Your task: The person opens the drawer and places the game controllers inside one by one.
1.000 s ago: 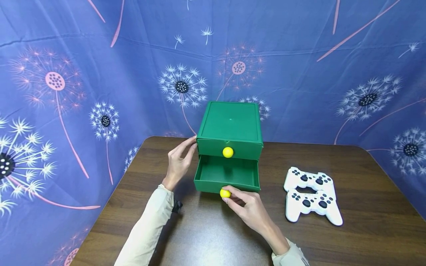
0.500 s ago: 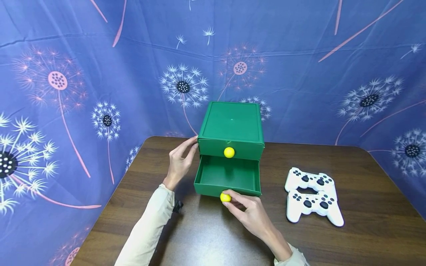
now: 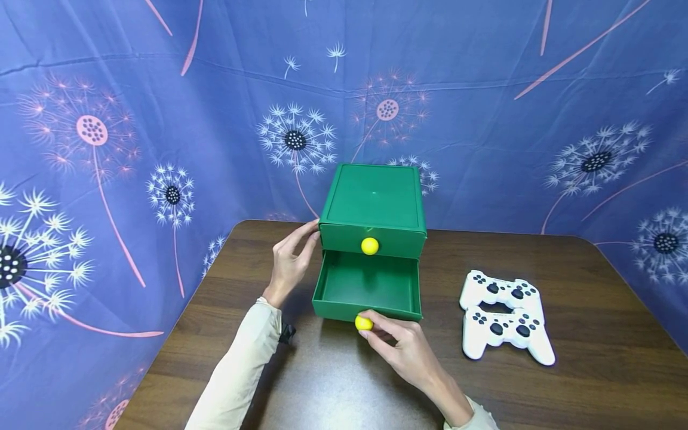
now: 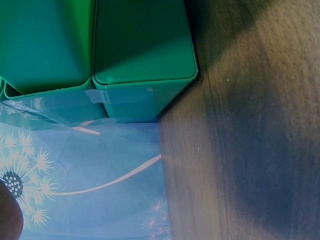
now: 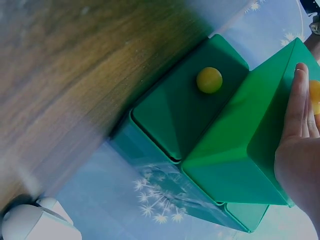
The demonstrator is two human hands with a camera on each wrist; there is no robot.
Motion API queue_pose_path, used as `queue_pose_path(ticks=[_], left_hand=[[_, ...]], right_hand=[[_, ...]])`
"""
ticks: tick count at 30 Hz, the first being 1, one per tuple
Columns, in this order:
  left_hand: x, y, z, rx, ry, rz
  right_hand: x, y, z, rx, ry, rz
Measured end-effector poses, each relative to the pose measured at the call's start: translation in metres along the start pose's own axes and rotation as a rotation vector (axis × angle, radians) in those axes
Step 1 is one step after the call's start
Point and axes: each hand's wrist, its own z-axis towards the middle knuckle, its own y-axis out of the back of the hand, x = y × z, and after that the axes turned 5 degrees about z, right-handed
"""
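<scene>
A green two-drawer unit (image 3: 374, 194) stands on the table. Its upper drawer (image 3: 344, 239) is pushed in, with a yellow ball knob (image 3: 369, 246) on the front. The lower drawer (image 3: 368, 286) is pulled well out, and its inside looks bare. My right hand (image 3: 411, 352) pinches the lower drawer's yellow ball knob (image 3: 364, 322) between thumb and fingertips; the right wrist view shows that hand (image 5: 300, 155) at the drawer front. On the other side, my left hand (image 3: 290, 263) touches the unit's left side near the top front corner with extended fingers.
Two white game controllers (image 3: 505, 331) lie to the right on the brown wooden table (image 3: 596, 298). Behind it hangs a blue cloth (image 3: 467, 119) with dandelion prints. A small black object (image 3: 286, 333) shows beside the left forearm.
The lower drawer has slid a little further out, with my right hand moving toward me on its knob. My left hand stays against the unit's side.
</scene>
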Motion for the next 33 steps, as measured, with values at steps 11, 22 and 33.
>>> queue_pose_path(ticks=[11, 22, 33], left_hand=[[-0.0007, -0.0002, 0.0003, 0.002, -0.004, -0.008], [-0.0008, 0.0, -0.001, 0.001, 0.007, -0.011], [0.0004, -0.001, -0.0013, -0.004, 0.007, -0.002]], right_hand=[[0.0012, 0.0003, -0.0033, 0.004, 0.007, -0.015], [0.0032, -0.0006, -0.0045, 0.005, 0.01, -0.023], [0.0062, -0.0002, -0.0081, 0.007, -0.002, -0.039]])
